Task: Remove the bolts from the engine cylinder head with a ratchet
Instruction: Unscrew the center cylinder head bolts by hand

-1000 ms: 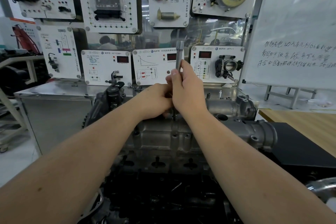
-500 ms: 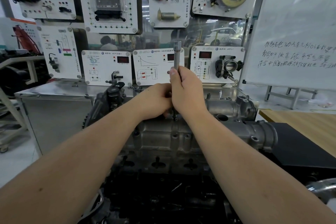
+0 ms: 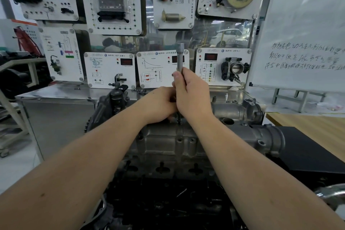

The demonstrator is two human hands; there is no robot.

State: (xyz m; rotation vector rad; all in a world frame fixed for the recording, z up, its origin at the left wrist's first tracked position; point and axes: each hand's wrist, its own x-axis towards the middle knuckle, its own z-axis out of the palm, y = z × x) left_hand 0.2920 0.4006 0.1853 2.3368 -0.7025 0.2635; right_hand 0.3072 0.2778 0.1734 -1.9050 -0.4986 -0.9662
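A grey metal engine cylinder head (image 3: 179, 147) lies across the middle of the view. My right hand (image 3: 192, 95) grips the silver ratchet (image 3: 180, 56), whose handle stands upright above my fist. Below my fist a thin dark shaft reaches down to a bolt (image 3: 179, 122) on the head's top edge. My left hand (image 3: 158, 104) is curled around the lower part of the tool just left of my right hand; its fingers are mostly hidden.
Display boards with car parts (image 3: 110, 69) hang on the wall behind the engine. A whiteboard (image 3: 306, 30) stands at the right, above a wooden table (image 3: 308, 125). A steel cabinet (image 3: 56, 117) stands at the left. The dark engine block (image 3: 168, 201) fills the foreground.
The ratchet handle has tipped slightly from leaning right to upright. Both hands stay at the same spot on the head.
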